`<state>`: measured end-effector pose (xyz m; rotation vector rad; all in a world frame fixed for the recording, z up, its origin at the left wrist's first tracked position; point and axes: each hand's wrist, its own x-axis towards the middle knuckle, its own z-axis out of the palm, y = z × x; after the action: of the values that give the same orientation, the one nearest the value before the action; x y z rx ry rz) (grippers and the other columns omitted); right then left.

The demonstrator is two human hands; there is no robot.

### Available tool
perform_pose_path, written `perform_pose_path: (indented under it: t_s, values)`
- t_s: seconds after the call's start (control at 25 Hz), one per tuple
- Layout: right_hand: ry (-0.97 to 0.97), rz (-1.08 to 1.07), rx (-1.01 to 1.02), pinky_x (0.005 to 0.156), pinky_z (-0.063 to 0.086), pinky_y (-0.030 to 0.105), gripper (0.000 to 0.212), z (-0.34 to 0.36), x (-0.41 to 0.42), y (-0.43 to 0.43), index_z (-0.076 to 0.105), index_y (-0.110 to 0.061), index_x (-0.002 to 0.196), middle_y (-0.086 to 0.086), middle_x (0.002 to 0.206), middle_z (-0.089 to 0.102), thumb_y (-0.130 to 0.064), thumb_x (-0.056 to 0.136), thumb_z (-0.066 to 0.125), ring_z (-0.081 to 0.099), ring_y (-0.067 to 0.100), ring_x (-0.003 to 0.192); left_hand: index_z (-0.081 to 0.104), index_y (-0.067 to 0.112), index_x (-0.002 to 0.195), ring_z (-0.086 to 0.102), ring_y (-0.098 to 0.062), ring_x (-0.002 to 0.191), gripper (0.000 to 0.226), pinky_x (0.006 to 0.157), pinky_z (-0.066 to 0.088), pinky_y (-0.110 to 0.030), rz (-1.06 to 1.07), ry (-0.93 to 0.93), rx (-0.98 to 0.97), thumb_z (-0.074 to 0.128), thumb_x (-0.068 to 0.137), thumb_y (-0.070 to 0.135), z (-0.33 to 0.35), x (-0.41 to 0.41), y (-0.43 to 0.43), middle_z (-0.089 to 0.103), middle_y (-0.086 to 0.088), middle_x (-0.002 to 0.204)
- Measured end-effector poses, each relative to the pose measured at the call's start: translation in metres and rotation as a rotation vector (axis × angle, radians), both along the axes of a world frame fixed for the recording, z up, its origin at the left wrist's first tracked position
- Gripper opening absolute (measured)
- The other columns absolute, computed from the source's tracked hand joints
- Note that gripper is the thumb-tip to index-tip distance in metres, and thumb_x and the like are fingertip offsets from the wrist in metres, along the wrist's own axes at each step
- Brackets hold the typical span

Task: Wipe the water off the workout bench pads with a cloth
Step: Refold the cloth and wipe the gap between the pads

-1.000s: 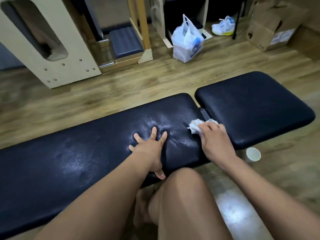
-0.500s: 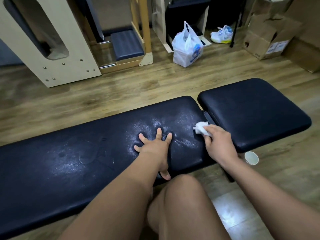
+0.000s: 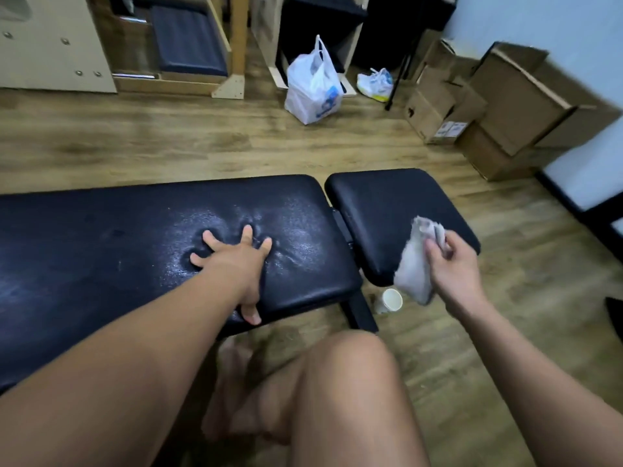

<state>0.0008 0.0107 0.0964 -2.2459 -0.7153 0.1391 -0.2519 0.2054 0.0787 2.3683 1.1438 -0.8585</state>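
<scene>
left hand (image 3: 236, 261) flat, fingers spread, pressing wet long pad (image 3: 101, 244). right hand (image 3: 453, 264) pinching cloth (image 3: 413, 267) over short pad (image 3: 381, 203).

We note a white plastic bag (image 3: 314, 85) standing on the wooden floor (image 3: 168, 143), a white sneaker (image 3: 376, 83) just right of it, stacked cardboard boxes (image 3: 499, 106) against the wall, and a paper cup (image 3: 390, 301) lying on its side.
</scene>
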Motion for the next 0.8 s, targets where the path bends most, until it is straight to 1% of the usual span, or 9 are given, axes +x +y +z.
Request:
perform_pose_path:
  t_s: [0.04,0.12,0.16,0.24,0.36,0.48,0.56,0.68,0.8]
  values:
    - [-0.043,0.059,-0.039,0.069,0.04,0.032,0.015,0.011,0.006,0.022,0.057,-0.017,0.087,0.003,0.077,0.06,-0.031,0.091,0.052,0.055,0.021,0.075,-0.017,0.04,0.151,-0.013,-0.065,0.137,0.151,0.101,0.022,-0.079,0.005,-0.003,0.004,0.095,0.049,0.044,0.001,0.003,-0.001,-0.032,0.008,0.157]
    - [-0.224,0.241,-0.28,0.07,0.038,0.03,0.017,-0.002,0.002,0.052,0.057,-0.017,0.101,0.004,0.09,0.06,-0.031,0.094,0.052,0.056,0.026,0.083,-0.018,0.039,0.15,-0.012,-0.065,0.137,0.151,0.102,0.023,-0.079,0.0,0.008,0.014,0.094,0.05,0.045,0.002,0.006,-0.003,-0.032,0.007,0.157]
    - [-0.295,0.343,-0.44,0.073,0.042,0.034,0.022,-0.019,-0.004,0.061,0.053,-0.018,0.109,0.007,0.099,0.057,-0.034,0.094,0.052,0.057,0.032,0.087,-0.019,0.039,0.15,-0.012,-0.065,0.137,0.151,0.102,0.023,-0.078,-0.003,0.009,0.023,0.094,0.05,0.045,0.001,0.006,-0.002,-0.032,0.007,0.157]
    - [-0.401,0.43,-0.692,0.073,0.045,0.041,0.027,-0.047,-0.011,0.063,0.047,-0.017,0.111,0.01,0.107,0.049,-0.035,0.092,0.052,0.058,0.041,0.088,-0.019,0.04,0.15,-0.012,-0.065,0.137,0.151,0.102,0.023,-0.078,-0.005,0.019,0.03,0.094,0.05,0.044,0.001,0.007,-0.001,-0.033,0.007,0.157]
    - [-0.508,0.394,-0.694,0.067,0.039,0.039,0.026,-0.057,-0.009,0.069,0.046,-0.014,0.103,0.01,0.104,0.052,-0.034,0.089,0.054,0.059,0.042,0.086,-0.02,0.042,0.149,-0.011,-0.065,0.137,0.151,0.102,0.025,-0.078,0.002,0.044,0.027,0.094,0.05,0.045,0.001,0.008,0.0,-0.033,0.008,0.157]
    - [-0.492,0.408,-0.698,0.063,0.037,0.036,0.025,-0.055,-0.004,0.032,0.043,-0.018,0.089,0.009,0.096,0.058,-0.037,0.086,0.061,0.06,0.038,0.085,-0.021,0.044,0.148,-0.01,-0.064,0.137,0.153,0.102,0.026,-0.076,-0.007,0.066,0.047,0.093,0.047,0.05,-0.001,0.009,-0.001,-0.032,0.011,0.157]
    - [-0.438,0.441,-0.72,0.059,0.036,0.033,0.023,-0.052,0.005,-0.009,0.047,-0.019,0.083,0.009,0.088,0.059,-0.031,0.08,0.066,0.061,0.037,0.083,-0.022,0.044,0.148,-0.011,-0.063,0.138,0.153,0.103,0.027,-0.076,-0.006,0.073,0.069,0.093,0.047,0.05,-0.005,0.007,-0.001,-0.033,0.012,0.156]
    - [-0.411,0.486,-0.671,0.059,0.044,0.036,0.016,-0.042,0.037,-0.019,0.06,-0.016,0.081,0.009,0.078,0.059,-0.022,0.071,0.072,0.062,0.038,0.077,-0.023,0.044,0.147,-0.007,-0.062,0.139,0.157,0.103,0.026,-0.076,-0.031,0.069,0.091,0.092,0.041,0.055,-0.012,0.008,0.002,-0.031,0.009,0.157]
    - [-0.373,0.641,-0.611,0.066,0.05,0.038,0.017,-0.043,0.045,-0.004,0.067,-0.017,0.083,0.005,0.076,0.062,-0.016,0.068,0.072,0.062,0.034,0.077,-0.02,0.04,0.149,0.01,-0.047,0.147,0.163,0.108,0.018,-0.075,-0.097,0.056,0.127,0.09,0.03,0.064,-0.015,0.007,0.004,-0.026,-0.003,0.16]
